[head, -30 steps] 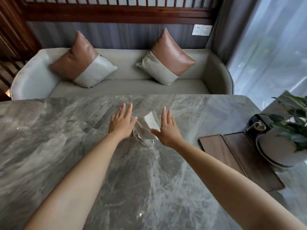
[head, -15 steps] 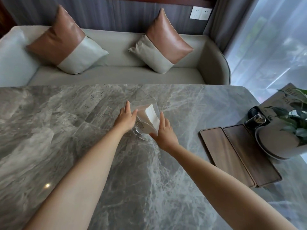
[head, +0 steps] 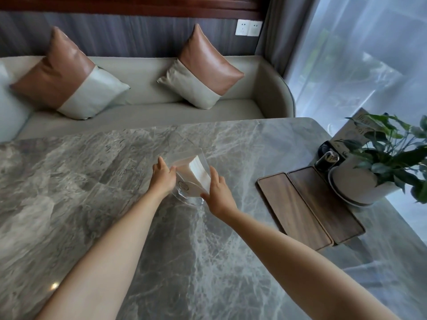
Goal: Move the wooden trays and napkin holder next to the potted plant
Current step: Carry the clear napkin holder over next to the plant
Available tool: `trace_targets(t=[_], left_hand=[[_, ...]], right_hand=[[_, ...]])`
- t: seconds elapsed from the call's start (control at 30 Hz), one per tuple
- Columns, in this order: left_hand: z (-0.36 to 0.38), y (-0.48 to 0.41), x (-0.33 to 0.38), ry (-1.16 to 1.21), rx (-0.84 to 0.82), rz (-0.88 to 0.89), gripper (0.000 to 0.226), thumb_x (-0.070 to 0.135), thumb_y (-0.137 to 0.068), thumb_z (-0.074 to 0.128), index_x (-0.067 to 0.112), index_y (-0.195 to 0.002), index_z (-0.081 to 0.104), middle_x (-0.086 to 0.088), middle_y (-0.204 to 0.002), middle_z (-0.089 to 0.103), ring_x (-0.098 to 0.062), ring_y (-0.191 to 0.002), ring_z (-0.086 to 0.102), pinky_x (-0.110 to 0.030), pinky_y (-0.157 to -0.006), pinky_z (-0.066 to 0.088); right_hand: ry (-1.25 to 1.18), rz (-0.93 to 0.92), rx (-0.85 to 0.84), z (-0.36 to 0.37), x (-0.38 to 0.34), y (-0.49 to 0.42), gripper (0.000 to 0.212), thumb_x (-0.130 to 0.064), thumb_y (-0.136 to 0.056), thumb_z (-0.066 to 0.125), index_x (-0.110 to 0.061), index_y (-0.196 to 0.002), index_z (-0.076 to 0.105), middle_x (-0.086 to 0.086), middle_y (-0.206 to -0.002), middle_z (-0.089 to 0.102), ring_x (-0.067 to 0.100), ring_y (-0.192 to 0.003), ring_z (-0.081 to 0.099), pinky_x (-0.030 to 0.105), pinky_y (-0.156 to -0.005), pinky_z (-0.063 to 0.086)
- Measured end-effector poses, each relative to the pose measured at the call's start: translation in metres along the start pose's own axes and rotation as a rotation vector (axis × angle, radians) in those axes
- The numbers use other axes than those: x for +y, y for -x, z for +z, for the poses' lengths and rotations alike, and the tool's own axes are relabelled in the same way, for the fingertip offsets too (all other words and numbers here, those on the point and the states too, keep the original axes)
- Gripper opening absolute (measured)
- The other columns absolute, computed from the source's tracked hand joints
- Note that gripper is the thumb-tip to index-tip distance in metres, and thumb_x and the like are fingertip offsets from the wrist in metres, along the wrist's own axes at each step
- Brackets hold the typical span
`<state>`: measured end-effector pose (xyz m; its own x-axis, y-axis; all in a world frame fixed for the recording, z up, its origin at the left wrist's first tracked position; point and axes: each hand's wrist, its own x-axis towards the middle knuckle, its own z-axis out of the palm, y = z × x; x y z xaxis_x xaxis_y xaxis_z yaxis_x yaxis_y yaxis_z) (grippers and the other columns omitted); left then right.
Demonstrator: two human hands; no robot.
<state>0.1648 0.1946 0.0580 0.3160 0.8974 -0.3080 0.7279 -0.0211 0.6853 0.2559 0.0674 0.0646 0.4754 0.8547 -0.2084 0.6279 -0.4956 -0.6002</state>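
Observation:
A clear plastic napkin holder (head: 190, 179) with white napkins stands on the grey marble table (head: 92, 185), near the middle. My left hand (head: 163, 177) presses its left side and my right hand (head: 218, 192) presses its right side, so both hands grip it. Two dark wooden trays (head: 293, 209) (head: 325, 204) lie side by side at the right, touching each other. Right behind them is the potted plant (head: 379, 165) in a white pot on a saucer.
A small dark jar with a metal lid (head: 328, 158) sits between the trays and the plant, with a printed card behind it. A grey sofa (head: 150, 107) with two brown-and-grey cushions runs along the table's far edge. A curtained window fills the right.
Both hands have gone from flat and spread beside the napkin holder to closed against its sides. The view has tilted down and shifted slightly right.

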Motion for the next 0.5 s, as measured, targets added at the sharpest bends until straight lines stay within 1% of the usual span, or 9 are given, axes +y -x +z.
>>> trace_targets(t=[0.1,0.2,0.33,0.5], left_hand=[[0.001,0.01,0.015,0.011,-0.003,0.024,0.061,0.027,-0.099,0.035,0.004,-0.149,0.008,-0.02,-0.155,0.015,-0.034,-0.141,0.023,-0.041,-0.113,0.023],[0.003,0.021,0.037,0.018,-0.009,0.074,0.06,0.027,-0.098,0.039,0.0,-0.147,0.016,-0.023,-0.152,0.022,-0.035,-0.139,0.025,-0.042,-0.112,0.026],[0.015,0.041,0.075,0.035,-0.02,0.141,0.06,0.026,-0.097,0.042,-0.001,-0.145,0.02,-0.023,-0.15,0.025,-0.033,-0.139,0.027,-0.039,-0.111,0.027],[0.049,0.071,0.126,0.1,-0.034,0.21,0.056,0.023,-0.094,0.047,-0.003,-0.14,0.029,-0.024,-0.146,0.032,-0.034,-0.134,0.034,-0.036,-0.107,0.031]], right_hand=[[-0.01,-0.003,0.037,-0.013,0.006,0.01,0.077,-0.016,-0.088,0.056,-0.019,-0.146,0.005,0.018,-0.138,0.036,0.036,-0.119,0.045,0.041,-0.094,0.042],[-0.03,-0.004,0.083,-0.034,0.015,0.021,0.076,-0.016,-0.087,0.057,-0.019,-0.146,0.009,0.018,-0.137,0.037,0.035,-0.119,0.045,0.043,-0.095,0.041],[-0.033,0.0,0.162,-0.072,0.032,0.038,0.071,-0.016,-0.086,0.058,-0.018,-0.143,0.015,0.019,-0.134,0.042,0.036,-0.113,0.049,0.044,-0.09,0.044],[-0.018,0.046,0.251,-0.126,0.067,0.063,0.076,-0.016,-0.082,0.063,-0.017,-0.143,0.018,0.019,-0.132,0.044,0.036,-0.116,0.048,0.044,-0.094,0.041]])
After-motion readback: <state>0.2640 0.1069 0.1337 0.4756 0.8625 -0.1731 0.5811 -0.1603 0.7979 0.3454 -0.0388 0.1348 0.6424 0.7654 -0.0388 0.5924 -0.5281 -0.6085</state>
